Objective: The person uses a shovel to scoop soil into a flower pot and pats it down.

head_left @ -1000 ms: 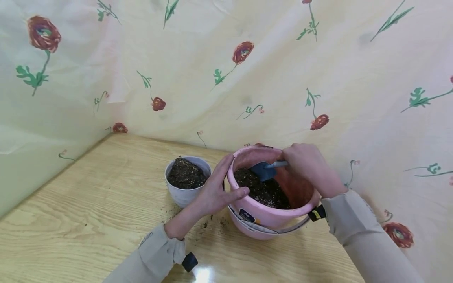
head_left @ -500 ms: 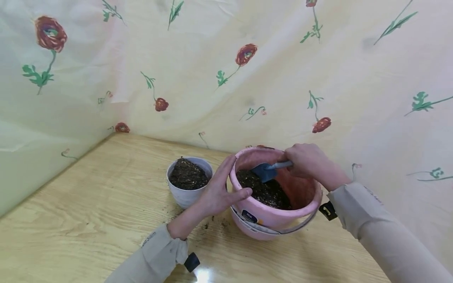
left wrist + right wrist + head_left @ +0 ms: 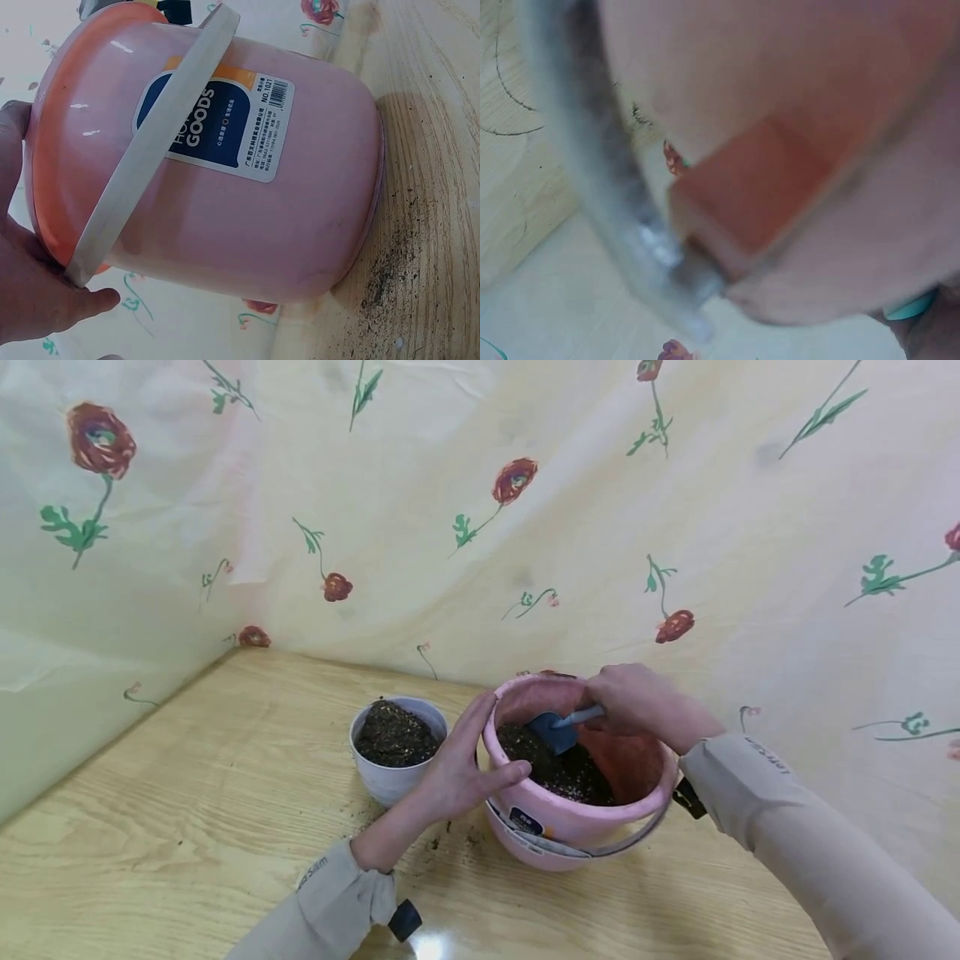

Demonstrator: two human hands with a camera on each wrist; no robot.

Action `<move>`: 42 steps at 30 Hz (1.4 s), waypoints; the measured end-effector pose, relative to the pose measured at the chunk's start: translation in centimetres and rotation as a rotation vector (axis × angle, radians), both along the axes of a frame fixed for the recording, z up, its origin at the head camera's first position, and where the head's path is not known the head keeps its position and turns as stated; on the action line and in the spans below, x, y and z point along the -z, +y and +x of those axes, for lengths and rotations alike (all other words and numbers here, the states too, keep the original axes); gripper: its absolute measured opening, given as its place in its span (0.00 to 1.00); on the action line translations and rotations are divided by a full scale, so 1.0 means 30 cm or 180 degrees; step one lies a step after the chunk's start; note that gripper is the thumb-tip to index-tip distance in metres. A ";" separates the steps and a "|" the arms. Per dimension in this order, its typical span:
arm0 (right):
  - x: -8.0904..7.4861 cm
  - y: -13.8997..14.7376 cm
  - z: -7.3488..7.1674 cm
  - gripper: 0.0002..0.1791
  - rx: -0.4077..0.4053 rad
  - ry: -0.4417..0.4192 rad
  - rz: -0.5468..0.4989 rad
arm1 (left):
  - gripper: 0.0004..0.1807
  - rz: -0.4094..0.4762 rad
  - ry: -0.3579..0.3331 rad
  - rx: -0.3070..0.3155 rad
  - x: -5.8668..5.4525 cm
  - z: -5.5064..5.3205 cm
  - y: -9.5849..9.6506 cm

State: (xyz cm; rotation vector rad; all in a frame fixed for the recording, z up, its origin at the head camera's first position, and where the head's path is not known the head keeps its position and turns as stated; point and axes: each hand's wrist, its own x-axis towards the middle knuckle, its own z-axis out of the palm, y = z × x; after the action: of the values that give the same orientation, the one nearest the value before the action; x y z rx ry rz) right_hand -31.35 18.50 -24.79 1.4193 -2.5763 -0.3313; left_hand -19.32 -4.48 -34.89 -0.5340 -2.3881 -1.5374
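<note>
A pink bucket (image 3: 570, 814) with dark soil (image 3: 570, 772) inside stands on the table in the head view. My left hand (image 3: 457, 768) holds the bucket's left rim, thumb spread toward the near side. In the left wrist view, that hand (image 3: 34, 285) is at the rim beside the pale bail handle (image 3: 154, 135). My right hand (image 3: 637, 697) reaches over the far right of the bucket and grips a small trowel by its light handle. The trowel's blue blade (image 3: 553, 732) is at the soil, tilted down and left. The right wrist view is blurred and mostly bucket wall (image 3: 765, 75).
A pale grey pot (image 3: 390, 779) heaped with soil stands left of the bucket, close behind my left forearm. Loose crumbs of soil lie on the wooden table (image 3: 225, 793) between them. Flower-patterned sheeting (image 3: 420, 510) rises behind and at the left.
The trowel has shifted slightly left and down at the soil, my right hand moving left with it. My left hand stays on the bucket rim. The head view sways slightly.
</note>
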 end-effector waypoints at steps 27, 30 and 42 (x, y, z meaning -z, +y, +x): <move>0.049 0.018 0.035 0.14 -0.0120 -0.0536 -0.0001 | 0.47 0.0061 0.0232 0.0103 -0.004 -0.004 0.008; 0.063 0.029 0.044 0.13 -0.0133 -0.0761 -0.0082 | 0.48 0.0038 0.0165 0.0070 -0.006 -0.001 0.011; 0.083 0.050 0.046 0.11 0.0317 -0.1743 -0.0028 | 0.49 0.0034 0.0062 -0.0015 -0.009 0.003 0.011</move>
State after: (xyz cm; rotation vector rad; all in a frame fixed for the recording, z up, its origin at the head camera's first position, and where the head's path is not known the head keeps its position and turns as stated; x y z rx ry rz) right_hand -29.97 20.00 -27.27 1.5544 -3.0722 0.0738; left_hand -19.24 -4.15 -34.63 -0.5381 -2.3637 -1.5350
